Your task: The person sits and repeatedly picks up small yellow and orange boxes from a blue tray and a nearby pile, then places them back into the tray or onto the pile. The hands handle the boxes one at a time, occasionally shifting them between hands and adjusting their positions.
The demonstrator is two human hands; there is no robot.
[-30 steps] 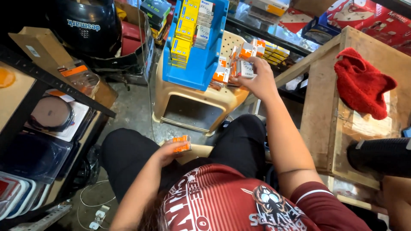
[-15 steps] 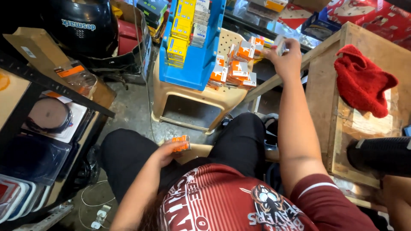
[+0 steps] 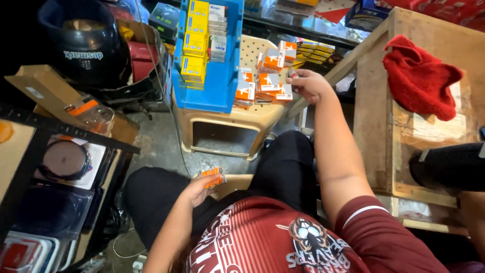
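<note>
Reach has shifted: the right hand (image 3: 309,85), half a second ago stretched farther right, now sits closed on a small box at the right edge of the orange-and-white boxes (image 3: 262,81) on the beige stool (image 3: 227,121). Nearer, the left hand (image 3: 194,189) grips an orange packet (image 3: 213,177) over the lap, so sorting looks underway.

Where everything sits around the two hands

Right hand (image 3: 309,85) is stretched out ahead, touching the pile of small boxes (image 3: 265,81) just to its left on the stool (image 3: 227,124). Further left on that same stool stands the tray (image 3: 214,93) with more boxes stacked in it. Wooden crate (image 3: 376,116) is right of that hand, with a cloth (image 3: 419,81) on top. Left hand (image 3: 194,189) is back over the lap, holding a small packet (image 3: 213,177). Shelf rack (image 3: 45,151) is off to its left, helmet (image 3: 81,45) behind that.
</note>
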